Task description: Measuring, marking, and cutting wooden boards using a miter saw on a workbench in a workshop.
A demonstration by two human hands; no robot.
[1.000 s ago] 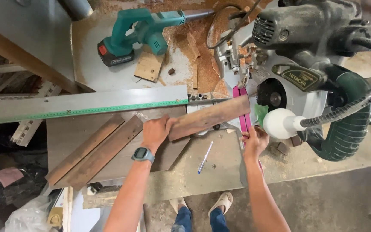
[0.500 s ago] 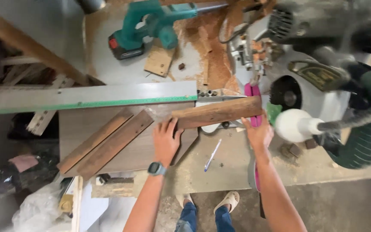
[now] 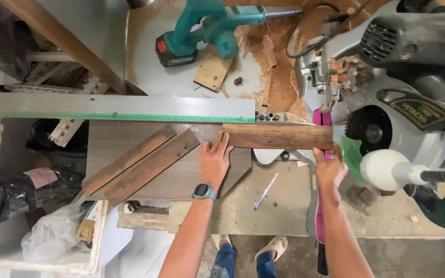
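The short dark-brown wood plank (image 3: 278, 136) lies flat on the worktop (image 3: 284, 216), long axis running left to right, its far edge against the fence line of the mitre saw (image 3: 403, 98). Its right end sits just beside the pink strip (image 3: 322, 117) at the saw's cutting zone.

Left hand (image 3: 214, 160): laid flat, palm down, grip open with fingers spread. The fingertips (image 3: 224, 138) touch the left end of the plank. The palm rests on a larger grey-brown panel (image 3: 181, 177) beneath. A grey wristwatch (image 3: 203, 192) is on this wrist.

Right hand (image 3: 329, 169): fingers curled at the near right corner of the plank, touching its edge. Whether this grip closes around the plank or only presses against it cannot be determined.

On the panel, left of the left hand, two long brown strips (image 3: 145, 162) lie side by side on a diagonal. A long metal rail with a green measuring scale (image 3: 114, 108) runs leftward from the plank's left end. A blue pen (image 3: 265, 191) lies on the worktop, near side, between the two forearms.

Far side: a teal cordless blower (image 3: 212, 28) lies among sawdust, with a small square wood offcut (image 3: 212, 72) just near of it. The saw's white handle knob (image 3: 384, 170) projects to the right of the right hand.
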